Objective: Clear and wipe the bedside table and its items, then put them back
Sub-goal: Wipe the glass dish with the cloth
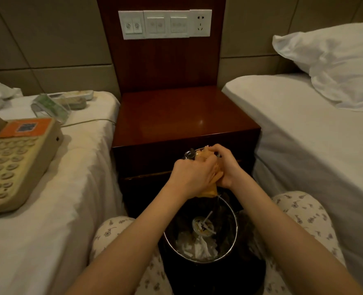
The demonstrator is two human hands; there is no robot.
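The dark red wooden bedside table [182,116] stands between two beds. In front of its drawer, above a bin, my left hand [192,177] and my right hand [225,165] both grip an orange cloth [208,189] wrapped round a small clear glass item [190,154], probably an ashtray. Only the glass edge shows at the upper left of my hands. On the left bed lie a beige telephone [16,158], a clear acrylic card stand [50,107] and a small tray [76,97].
A round metal-rimmed bin [236,220] with a dark liner holds tissues and a cup lid, between my knees. A phone cord [87,122] runs across the left bed. The right bed carries a white pillow [333,64]. A switch panel [165,24] is on the wall above.
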